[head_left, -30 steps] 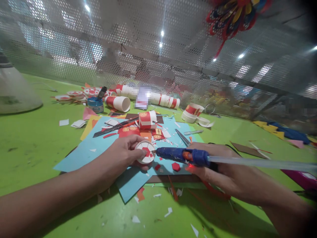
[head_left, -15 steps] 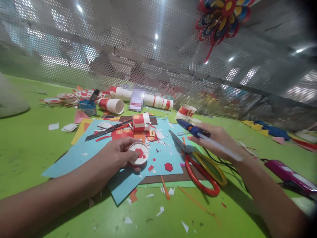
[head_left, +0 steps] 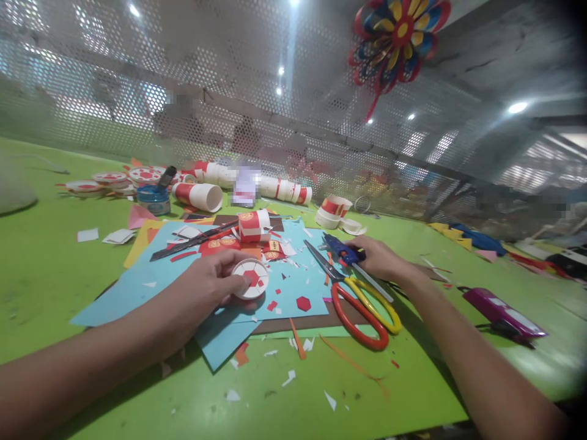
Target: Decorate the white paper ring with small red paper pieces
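Observation:
My left hand (head_left: 217, 284) pinches a small round white paper cup base (head_left: 251, 282) by its edge. Red paper shapes and thin dark lines mark its face. At the right, my right hand (head_left: 378, 258) is closed around the handle of a blue glue gun (head_left: 342, 247), which is low over the table with a glue stick (head_left: 376, 286) jutting back from it. Scissors (head_left: 337, 281) with red and yellow handles lie just left of the glue gun. Below the cup base, a red paper hexagon (head_left: 303, 304) rests on blue paper (head_left: 220, 348).
A cut red-and-white paper cup (head_left: 254, 226) and a dark craft knife (head_left: 183, 244) lie on the papers. Behind are a blue-lidded jar (head_left: 153, 200), joined paper cups (head_left: 275, 186) and patterned discs (head_left: 147, 175). A purple device (head_left: 504, 313) lies right. Paper scraps litter the green table (head_left: 151, 397).
My right hand has lowered the glue gun toward the table beside the scissors. My left hand still holds the cup base. The whole view has shifted slightly.

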`<state>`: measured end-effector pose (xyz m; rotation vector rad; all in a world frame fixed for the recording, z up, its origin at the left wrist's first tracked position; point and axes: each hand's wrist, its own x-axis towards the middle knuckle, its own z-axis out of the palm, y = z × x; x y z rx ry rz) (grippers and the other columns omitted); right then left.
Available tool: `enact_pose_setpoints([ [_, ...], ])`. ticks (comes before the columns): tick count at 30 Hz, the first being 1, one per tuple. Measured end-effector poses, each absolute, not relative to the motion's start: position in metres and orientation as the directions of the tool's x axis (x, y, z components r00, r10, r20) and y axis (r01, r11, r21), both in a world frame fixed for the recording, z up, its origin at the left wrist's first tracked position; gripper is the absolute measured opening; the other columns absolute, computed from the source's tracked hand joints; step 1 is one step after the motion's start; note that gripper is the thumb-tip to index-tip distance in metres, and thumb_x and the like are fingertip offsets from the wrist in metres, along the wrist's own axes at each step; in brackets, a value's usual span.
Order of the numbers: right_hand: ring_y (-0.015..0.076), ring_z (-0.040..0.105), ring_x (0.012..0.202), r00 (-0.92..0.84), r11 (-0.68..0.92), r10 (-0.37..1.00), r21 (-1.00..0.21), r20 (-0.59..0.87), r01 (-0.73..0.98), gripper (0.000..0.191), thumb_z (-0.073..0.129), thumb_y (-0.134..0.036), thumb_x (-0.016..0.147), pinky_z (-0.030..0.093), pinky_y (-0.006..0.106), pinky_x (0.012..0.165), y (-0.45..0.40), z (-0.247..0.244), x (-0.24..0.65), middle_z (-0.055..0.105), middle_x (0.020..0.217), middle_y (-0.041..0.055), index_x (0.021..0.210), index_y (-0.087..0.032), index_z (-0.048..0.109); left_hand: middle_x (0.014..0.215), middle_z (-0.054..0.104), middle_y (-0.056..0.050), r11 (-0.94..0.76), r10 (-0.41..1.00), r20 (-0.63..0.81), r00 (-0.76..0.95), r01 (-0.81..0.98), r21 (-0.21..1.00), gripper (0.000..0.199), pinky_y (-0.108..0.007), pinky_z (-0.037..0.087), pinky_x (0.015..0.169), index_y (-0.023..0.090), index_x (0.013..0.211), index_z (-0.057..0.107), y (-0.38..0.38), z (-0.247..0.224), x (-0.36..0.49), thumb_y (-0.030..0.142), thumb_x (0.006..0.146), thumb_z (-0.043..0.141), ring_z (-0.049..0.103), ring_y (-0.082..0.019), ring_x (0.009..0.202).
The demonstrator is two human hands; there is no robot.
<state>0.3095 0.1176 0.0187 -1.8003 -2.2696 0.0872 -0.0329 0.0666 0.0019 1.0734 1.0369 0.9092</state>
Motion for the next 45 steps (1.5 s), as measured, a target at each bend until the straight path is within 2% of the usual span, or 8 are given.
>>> enact_pose_setpoints([
  [6, 0.0273, 0.061, 0.112, -0.198, 0.228, 0.966, -0.190, 0.164, 0.955, 0.054, 0.060, 0.001, 0.060, 0.045, 0.037, 0.099, 0.119, 0.022, 0.318, 0.070, 0.120, 0.0087, 0.110, -0.017, 0.073, 0.082, 0.072, -0.005, 0.232, 0.937, -0.210, 0.279, -0.047, 0.972, 0.035, -0.021, 0.057, 0.062, 0.014, 0.106, 0.062, 0.065, 0.003, -0.032, 0.014, 0.072, 0.071, 0.068, -0.014, 0.067],
  [10, 0.0293, 0.058, 0.112, -0.111, 0.177, 0.938, -0.176, 0.329, 0.968, 0.040, 0.055, -0.005, 0.070, 0.043, 0.045, 0.100, 0.106, 0.040, 0.293, 0.067, 0.119, 0.0137, 0.105, -0.014, 0.072, 0.082, 0.071, -0.005, 0.251, 0.932, -0.223, 0.285, -0.063, 0.966, 0.034, -0.021, 0.058, 0.066, 0.014, 0.106, 0.062, 0.065, 0.004, -0.032, 0.013, 0.074, 0.070, 0.068, -0.013, 0.069],
  [12, 0.0245, 0.062, 0.097, -0.121, 0.237, 0.886, -0.212, 0.448, 0.948, 0.026, 0.055, -0.012, 0.077, 0.049, 0.039, 0.087, 0.094, 0.047, 0.266, 0.069, 0.104, 0.0116, 0.097, -0.015, 0.072, 0.082, 0.071, -0.004, 0.257, 0.934, -0.224, 0.279, -0.087, 0.963, 0.035, -0.024, 0.059, 0.070, 0.015, 0.107, 0.061, 0.065, 0.004, -0.032, 0.013, 0.073, 0.070, 0.069, -0.014, 0.071],
  [15, 0.0166, 0.060, 0.073, -0.347, 0.448, 0.870, -0.268, 0.350, 0.853, 0.013, 0.057, -0.016, 0.083, 0.049, 0.030, 0.070, 0.077, 0.048, 0.219, 0.068, 0.081, 0.0066, 0.083, -0.014, 0.070, 0.082, 0.071, -0.004, 0.253, 0.936, -0.218, 0.276, -0.095, 0.963, 0.034, -0.025, 0.060, 0.071, 0.016, 0.105, 0.062, 0.066, 0.003, -0.032, 0.013, 0.072, 0.071, 0.069, -0.015, 0.071],
  [21, 0.0143, 0.056, 0.071, -0.612, 0.629, 0.778, -0.165, 0.142, 0.760, 0.019, 0.057, -0.008, 0.085, 0.042, 0.027, 0.068, 0.065, 0.027, 0.175, 0.066, 0.076, 0.0059, 0.079, -0.012, 0.074, 0.083, 0.071, -0.006, 0.246, 0.931, -0.210, 0.297, -0.088, 0.965, 0.032, -0.022, 0.058, 0.067, 0.013, 0.103, 0.062, 0.066, 0.001, -0.033, 0.016, 0.072, 0.073, 0.068, -0.014, 0.068],
  [29, 0.0149, 0.054, 0.073, -0.606, 0.607, 0.794, -0.105, 0.037, 0.788, 0.018, 0.058, -0.014, 0.088, 0.038, 0.027, 0.065, 0.071, 0.024, 0.163, 0.065, 0.083, 0.0078, 0.085, -0.012, 0.075, 0.083, 0.070, -0.005, 0.252, 0.937, -0.213, 0.278, -0.113, 0.961, 0.029, -0.025, 0.059, 0.067, 0.013, 0.100, 0.063, 0.066, 0.001, -0.030, 0.014, 0.072, 0.072, 0.067, -0.014, 0.066],
  [40, 0.0144, 0.054, 0.074, -0.637, 0.638, 0.769, -0.131, 0.052, 0.759, 0.016, 0.053, -0.009, 0.087, 0.037, 0.025, 0.064, 0.075, 0.014, 0.162, 0.064, 0.083, 0.0063, 0.082, -0.012, 0.068, 0.082, 0.071, -0.004, 0.232, 0.935, -0.190, 0.300, -0.111, 0.966, 0.027, -0.024, 0.058, 0.067, 0.013, 0.097, 0.063, 0.067, 0.000, -0.032, 0.014, 0.072, 0.072, 0.067, -0.013, 0.066],
  [45, 0.0146, 0.055, 0.073, -0.627, 0.627, 0.777, -0.152, 0.059, 0.764, 0.017, 0.054, -0.010, 0.088, 0.038, 0.025, 0.065, 0.075, 0.016, 0.165, 0.067, 0.081, 0.0062, 0.081, -0.014, 0.069, 0.076, 0.072, -0.005, 0.246, 0.934, -0.210, 0.290, -0.094, 0.965, 0.027, -0.022, 0.057, 0.061, 0.014, 0.097, 0.064, 0.065, 0.003, -0.031, 0.014, 0.071, 0.072, 0.067, -0.013, 0.062],
])
